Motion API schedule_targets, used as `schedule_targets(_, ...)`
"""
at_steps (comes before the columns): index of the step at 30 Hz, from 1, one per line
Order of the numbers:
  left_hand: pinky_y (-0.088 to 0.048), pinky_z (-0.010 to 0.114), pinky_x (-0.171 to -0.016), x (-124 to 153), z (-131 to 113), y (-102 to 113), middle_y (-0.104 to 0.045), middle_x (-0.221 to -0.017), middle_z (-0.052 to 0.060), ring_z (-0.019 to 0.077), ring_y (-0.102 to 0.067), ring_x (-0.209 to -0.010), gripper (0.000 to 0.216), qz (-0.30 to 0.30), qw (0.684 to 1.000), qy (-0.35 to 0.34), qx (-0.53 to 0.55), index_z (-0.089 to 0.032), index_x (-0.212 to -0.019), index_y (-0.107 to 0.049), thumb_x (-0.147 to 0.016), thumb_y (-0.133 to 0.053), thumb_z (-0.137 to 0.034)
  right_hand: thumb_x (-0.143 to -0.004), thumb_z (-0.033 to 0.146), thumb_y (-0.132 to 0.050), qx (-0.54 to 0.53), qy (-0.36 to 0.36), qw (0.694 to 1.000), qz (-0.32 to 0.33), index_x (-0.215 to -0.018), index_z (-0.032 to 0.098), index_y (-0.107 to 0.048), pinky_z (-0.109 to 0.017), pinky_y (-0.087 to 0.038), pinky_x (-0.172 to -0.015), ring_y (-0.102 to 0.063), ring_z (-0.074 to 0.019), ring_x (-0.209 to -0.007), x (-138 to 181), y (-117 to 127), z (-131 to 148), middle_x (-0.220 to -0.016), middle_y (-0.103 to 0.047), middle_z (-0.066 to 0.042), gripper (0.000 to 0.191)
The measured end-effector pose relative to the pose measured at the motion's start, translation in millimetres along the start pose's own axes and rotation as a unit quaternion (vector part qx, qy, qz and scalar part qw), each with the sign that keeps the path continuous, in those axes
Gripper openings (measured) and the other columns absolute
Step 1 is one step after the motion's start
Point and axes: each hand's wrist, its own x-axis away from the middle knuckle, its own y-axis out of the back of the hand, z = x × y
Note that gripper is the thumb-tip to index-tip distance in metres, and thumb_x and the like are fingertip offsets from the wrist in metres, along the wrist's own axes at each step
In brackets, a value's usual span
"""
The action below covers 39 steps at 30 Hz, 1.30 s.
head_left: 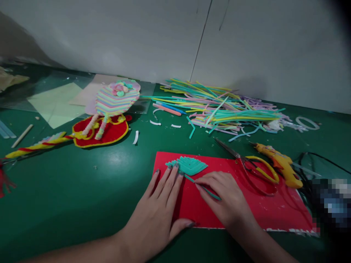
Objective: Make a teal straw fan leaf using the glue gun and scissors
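Observation:
A teal leaf-like shape (193, 165) made of chevron rows of pipe cleaner lies on a red board (276, 213). My left hand (157, 208) is flat on the board, its fingers stretched and slightly spread, their tips at the shape's lower left edge. Between the thumb and fingers of my right hand (227, 193) is a teal pipe cleaner (189, 178). One end of it reaches toward my left fingertips by the shape's lower edge; the other sticks out past my right thumb. Whether my left fingertips pin that end is unclear.
Scissors (242, 160) and a yellow glue gun (278, 162) rest at the board's right side. Behind is a pile of coloured pipe cleaners (219, 106). A striped round craft piece (117, 100) overlaps a red-and-yellow one (115, 137) at left. A wall (123, 40) stands behind.

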Motion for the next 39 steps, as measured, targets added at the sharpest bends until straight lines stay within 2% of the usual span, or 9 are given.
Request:
schedule_targets(9,-0.033,0.049,-0.105,-0.6,3.2,5.5,-0.041,-0.143,0.021,0.0311,-0.039,-0.132,0.077,-0.003,0.999,0.001,0.046,-0.005,-0.137,-0.039,-0.088,-0.035,-0.063,-0.087,0.020,-0.059,-0.003,-0.007,1.000,-0.003,-0.091,0.022,-0.063,-0.031,-0.038,-0.073,-0.058,-0.0174,-0.080,0.3,-0.3,-2.5,-0.085,-0.068,-0.001,0.007)
schedule_targets(15,-0.046,0.033,-0.092,-19.7,31.2,2.5,-0.061,-0.119,0.011,0.0194,-0.056,-0.111,0.029,-0.127,0.980,-0.021,0.149,-0.014,-0.121,-0.054,-0.095,-0.042,-0.019,-0.086,0.020,-0.059,-0.008,-0.002,1.000,-0.010,-0.091,0.022,-0.064,-0.030,-0.038,-0.072,-0.058,-0.0170,-0.079,-0.1,-1.2,-2.8,-0.085,-0.068,-0.001,0.007)
schedule_targets(18,-0.049,0.028,-0.083,-37.0,50.5,1.5,-0.063,-0.101,0.006,0.0148,-0.059,-0.094,0.024,-0.088,0.964,-0.026,0.248,-0.017,-0.113,-0.058,-0.095,-0.044,-0.022,-0.086,0.020,-0.059,-0.006,-0.006,1.000,-0.013,-0.090,0.021,-0.065,-0.030,-0.039,-0.072,-0.058,-0.0167,-0.079,-1.2,-0.6,-1.4,-0.083,-0.067,-0.001,0.007)
schedule_targets(23,-0.048,0.025,-0.081,-58.6,67.2,-0.2,-0.060,-0.099,0.004,0.0140,-0.059,-0.092,0.021,0.014,0.948,-0.054,0.315,-0.019,-0.108,-0.062,-0.093,-0.049,-0.022,-0.087,0.022,-0.057,0.002,-0.017,1.000,-0.007,-0.089,0.022,-0.066,-0.031,-0.040,-0.072,-0.059,-0.0165,-0.078,-2.3,1.3,1.0,-0.083,-0.068,-0.002,0.009)
schedule_targets(28,-0.048,0.026,-0.080,-66.6,72.8,2.9,-0.063,-0.095,0.004,0.0157,-0.060,-0.092,0.018,0.023,0.938,-0.063,0.340,-0.021,-0.098,-0.068,-0.090,-0.052,-0.025,-0.088,0.023,-0.056,0.013,-0.015,1.000,-0.011,-0.088,0.022,-0.066,-0.031,-0.041,-0.071,-0.060,-0.0166,-0.078,-2.6,1.5,1.0,-0.082,-0.068,-0.003,0.010)
schedule_targets(30,-0.048,0.025,-0.077,-67.0,79.4,10.1,-0.065,-0.089,0.003,0.0151,-0.062,-0.087,0.017,0.008,0.932,-0.022,0.363,-0.021,-0.089,-0.068,-0.089,-0.052,-0.024,-0.088,0.023,-0.055,0.012,-0.016,1.000,-0.010,-0.088,0.022,-0.066,-0.031,-0.041,-0.071,-0.060,-0.0165,-0.078,-2.7,1.7,1.1,-0.081,-0.068,-0.003,0.011)
schedule_targets(32,-0.049,0.024,-0.072,-67.3,89.3,19.0,-0.067,-0.081,0.001,0.0138,-0.063,-0.077,0.015,-0.034,0.917,0.080,0.390,-0.020,-0.086,-0.066,-0.088,-0.052,-0.025,-0.088,0.023,-0.056,0.007,-0.018,1.000,-0.006,-0.088,0.022,-0.066,-0.031,-0.041,-0.071,-0.060,-0.0164,-0.078,-2.7,2.0,1.5,-0.082,-0.068,-0.003,0.010)
schedule_targets(35,-0.052,0.025,-0.066,-69.6,104.1,29.2,-0.068,-0.077,0.002,0.0143,-0.064,-0.068,0.015,-0.101,0.860,0.232,0.443,-0.018,-0.085,-0.063,-0.085,-0.054,-0.031,-0.088,0.022,-0.056,-0.002,-0.020,1.000,-0.004,-0.087,0.022,-0.065,-0.031,-0.040,-0.072,-0.059,-0.0165,-0.079,-2.5,2.3,1.8,-0.083,-0.067,-0.002,0.009)
schedule_targets(39,-0.056,0.030,-0.072,-73.8,109.5,29.0,-0.071,-0.080,0.005,0.0172,-0.068,-0.074,0.022,-0.084,0.798,0.269,0.532,-0.015,-0.086,-0.062,-0.080,-0.061,-0.036,-0.087,0.020,-0.057,-0.013,-0.020,1.000,-0.010,-0.089,0.021,-0.065,-0.031,-0.040,-0.073,-0.058,-0.0168,-0.079,-2.0,1.8,1.3,-0.084,-0.067,-0.002,0.008)
